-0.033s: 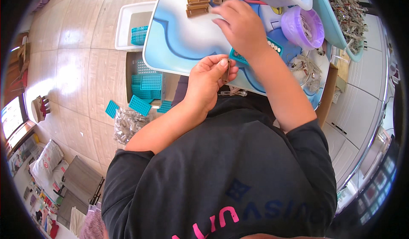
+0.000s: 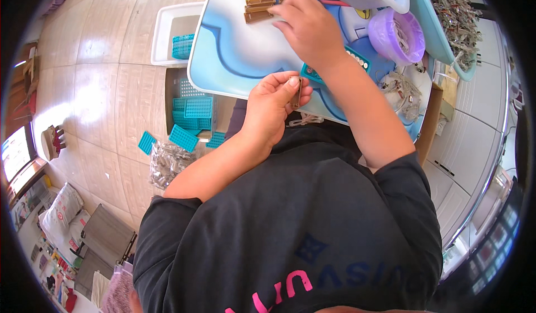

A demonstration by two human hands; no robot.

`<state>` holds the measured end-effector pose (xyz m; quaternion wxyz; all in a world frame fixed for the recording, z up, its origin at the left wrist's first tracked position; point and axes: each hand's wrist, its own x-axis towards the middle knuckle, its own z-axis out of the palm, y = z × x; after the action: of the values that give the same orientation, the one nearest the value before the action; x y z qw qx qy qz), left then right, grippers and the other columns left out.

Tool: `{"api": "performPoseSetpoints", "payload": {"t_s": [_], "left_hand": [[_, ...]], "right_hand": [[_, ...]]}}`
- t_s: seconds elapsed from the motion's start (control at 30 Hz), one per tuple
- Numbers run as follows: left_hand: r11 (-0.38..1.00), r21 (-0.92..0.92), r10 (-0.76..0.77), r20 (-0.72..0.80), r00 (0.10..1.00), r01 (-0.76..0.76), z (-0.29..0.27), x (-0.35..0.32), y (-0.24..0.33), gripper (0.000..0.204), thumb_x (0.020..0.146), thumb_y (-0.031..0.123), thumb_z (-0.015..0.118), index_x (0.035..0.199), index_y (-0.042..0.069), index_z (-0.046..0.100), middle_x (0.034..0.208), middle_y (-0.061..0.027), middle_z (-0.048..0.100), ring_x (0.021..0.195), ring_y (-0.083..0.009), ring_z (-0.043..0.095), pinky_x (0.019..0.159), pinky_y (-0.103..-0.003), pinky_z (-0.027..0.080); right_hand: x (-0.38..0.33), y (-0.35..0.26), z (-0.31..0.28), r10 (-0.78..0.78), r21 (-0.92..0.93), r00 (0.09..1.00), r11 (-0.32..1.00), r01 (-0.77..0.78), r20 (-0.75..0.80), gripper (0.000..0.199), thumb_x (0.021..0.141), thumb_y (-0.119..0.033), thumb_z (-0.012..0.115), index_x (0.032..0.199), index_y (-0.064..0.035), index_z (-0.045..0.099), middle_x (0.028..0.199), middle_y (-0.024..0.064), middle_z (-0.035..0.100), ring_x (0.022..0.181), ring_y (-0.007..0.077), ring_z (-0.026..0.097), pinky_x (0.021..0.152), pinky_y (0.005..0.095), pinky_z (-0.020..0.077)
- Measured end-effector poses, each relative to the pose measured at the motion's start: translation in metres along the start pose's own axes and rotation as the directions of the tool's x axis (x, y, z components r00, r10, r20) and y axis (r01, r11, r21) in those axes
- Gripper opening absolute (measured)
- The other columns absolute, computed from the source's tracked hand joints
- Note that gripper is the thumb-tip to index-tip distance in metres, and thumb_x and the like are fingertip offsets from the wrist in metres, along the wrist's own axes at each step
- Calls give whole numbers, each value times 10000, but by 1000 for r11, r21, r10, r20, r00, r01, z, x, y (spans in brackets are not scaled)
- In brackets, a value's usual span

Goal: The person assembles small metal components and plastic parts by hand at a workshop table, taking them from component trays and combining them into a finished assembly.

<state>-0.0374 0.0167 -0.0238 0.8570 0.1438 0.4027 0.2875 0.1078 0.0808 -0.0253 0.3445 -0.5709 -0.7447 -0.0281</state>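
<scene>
Left hand [image 2: 268, 105]: curled round, thumb pressed on top, gripping a narrow brown rectangular plastic holder [image 2: 296, 96].
Held holder: between the left thumb and fingers, its long side pointing toward the wearer's body.
Right hand [image 2: 314, 31]: thumb and fingers partly spread — no object shows between them.
Tray by the wrist: a teal rectangular plastic tray [image 2: 314, 79] with round whitish pieces, partly hidden under the right forearm.
Brown stack: several brown open plastic holders [image 2: 258, 16] at the right fingertips; whether they touch, I cannot tell.
Tabletop: a blue-and-white smooth table [image 2: 237, 42] beneath the right hand.
Basin: a round purple plastic basin [image 2: 385, 38], right of the right hand.
Box: teal gridded plastic trays [image 2: 198, 107] in a box, left of the left hand — below table level.
Bag: a clear plastic bag of greyish parts [image 2: 170, 162], left of the left forearm.
Tub: a white rectangular plastic tub [image 2: 164, 36], farther left, holding more teal trays.
</scene>
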Motion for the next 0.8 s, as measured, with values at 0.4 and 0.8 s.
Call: {"api": "performPoseSetpoints", "payload": {"t_s": [0.4,0.8], "left_hand": [[997,-63,34,-16,999,-35,1,1,3,165,905,98,527,1019,-17,500,964,-129,606,871,-198,615,793,-300,522],[999,-23,36,127,991,-33,6,-5,-5,172,919,122,504,1045,9,530,958,-91,618,838,-167,625,766,-297,523]], "right_hand": [[1,12,19,-142,-99,986,984,150,82,135,717,-88,642,781,-91,523,779,43,571,747,265,563,640,381,444],[-82,-52,-82,76,101,992,991,-86,105,179,700,-104,684,849,-49,602,943,104,604,854,263,591,719,351,478]]}}
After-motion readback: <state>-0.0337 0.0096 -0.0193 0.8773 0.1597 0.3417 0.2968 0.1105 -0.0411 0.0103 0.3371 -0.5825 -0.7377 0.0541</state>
